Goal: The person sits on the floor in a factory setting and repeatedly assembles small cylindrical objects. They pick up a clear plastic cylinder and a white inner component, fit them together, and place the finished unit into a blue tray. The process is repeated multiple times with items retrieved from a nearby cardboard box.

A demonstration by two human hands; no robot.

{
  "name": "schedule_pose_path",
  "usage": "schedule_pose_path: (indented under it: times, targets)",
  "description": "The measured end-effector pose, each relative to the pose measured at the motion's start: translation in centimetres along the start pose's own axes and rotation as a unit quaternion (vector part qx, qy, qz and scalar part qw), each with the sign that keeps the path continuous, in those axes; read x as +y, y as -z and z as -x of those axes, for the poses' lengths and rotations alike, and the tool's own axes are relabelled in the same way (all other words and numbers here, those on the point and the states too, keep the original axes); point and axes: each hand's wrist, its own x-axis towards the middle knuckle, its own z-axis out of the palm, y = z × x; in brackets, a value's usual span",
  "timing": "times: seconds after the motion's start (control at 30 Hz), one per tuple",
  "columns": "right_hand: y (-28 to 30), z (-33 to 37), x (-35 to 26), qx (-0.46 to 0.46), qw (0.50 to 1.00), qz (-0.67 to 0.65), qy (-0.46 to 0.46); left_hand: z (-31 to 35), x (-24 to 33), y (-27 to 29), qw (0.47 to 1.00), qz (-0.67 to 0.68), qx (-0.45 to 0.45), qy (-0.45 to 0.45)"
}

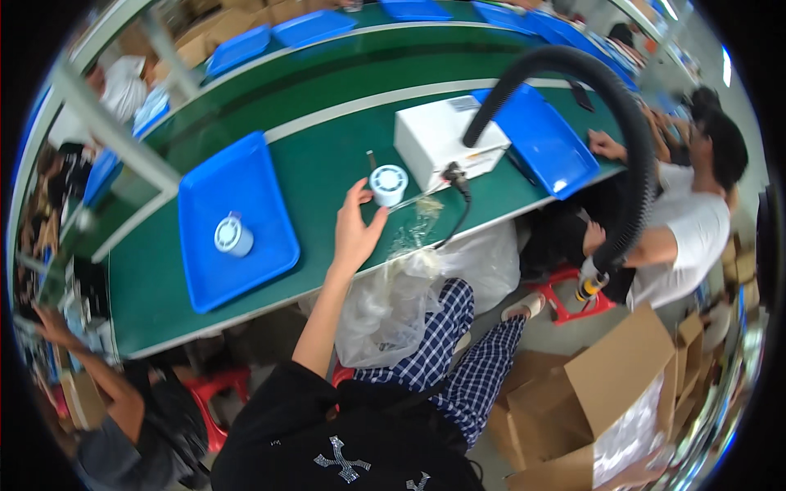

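My left hand point(358, 229) reaches over the green bench. Its fingers and thumb curve round the near left side of a small light-blue cylinder point(389, 186) with a slotted round top. A thin dark piece stands up just behind the cylinder. A similar light-blue cylinder point(233, 236) sits in the blue tray point(271, 255) to the left. At the lower right edge, what looks like my right hand point(640, 472) is at an open cardboard box point(620, 372), beside clear plastic wrapping point(629, 430). Its fingers are too blurred to read.
A white box-shaped machine point(434, 141) with a black cable stands behind the cylinder. A black ribbed hose point(630, 131) arches over the right side. Another blue tray point(544, 139) lies beyond. Clear plastic bags point(381, 319) hang at the bench edge. A co-worker point(684, 196) sits right.
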Motion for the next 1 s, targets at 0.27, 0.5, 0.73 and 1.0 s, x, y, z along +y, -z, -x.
schedule_pose_path:
  times: [0.27,0.5,0.73,1.0]
  targets:
    - [14.4,17.5,-37.4,-0.391,0.687,-0.612,-0.013,2.5,5.2,2.4,0.985,0.131,-0.039,-0.106]
    - [12.6,20.5,-51.7,-0.496,0.520,-0.576,0.390,4.7,8.6,7.1,0.947,0.190,-0.259,-0.018]
    - [10.1,19.9,-59.0,-0.581,0.335,-0.630,0.391,3.0,2.9,5.8,0.889,0.431,-0.082,0.132]
    - [6.3,24.5,-65.7,-0.474,0.565,-0.416,0.532,2.0,1.5,3.9,0.874,0.450,0.019,0.182]
